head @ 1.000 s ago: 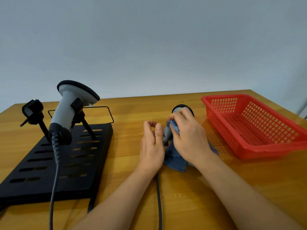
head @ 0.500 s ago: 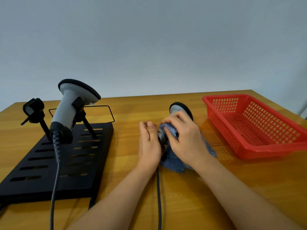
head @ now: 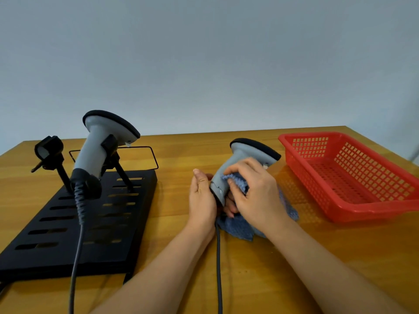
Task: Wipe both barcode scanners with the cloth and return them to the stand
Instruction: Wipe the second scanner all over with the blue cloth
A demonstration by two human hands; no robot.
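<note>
Head view: far left of my fingers, one barcode scanner (head: 99,143) sits clipped in the black stand (head: 74,223), beside one vacant clip (head: 48,149). My left hand (head: 201,200) grips the second scanner's (head: 247,155) handle; my right hand (head: 256,196) pinches the blue cloth (head: 237,181) against it. Rigid, smooth plastic, probably light; the handle seems the best hold. The cloth is soft. One red basket (head: 353,177) stands right.

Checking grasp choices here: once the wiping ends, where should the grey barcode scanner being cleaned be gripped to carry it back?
Probably the grey barcode scanner is best gripped round its narrow handle, from the left, where the left hand holds it. The handle tilts up, the wide black-rimmed head is awkward to wrap, and the right hand presses the blue cloth on its right.
</note>
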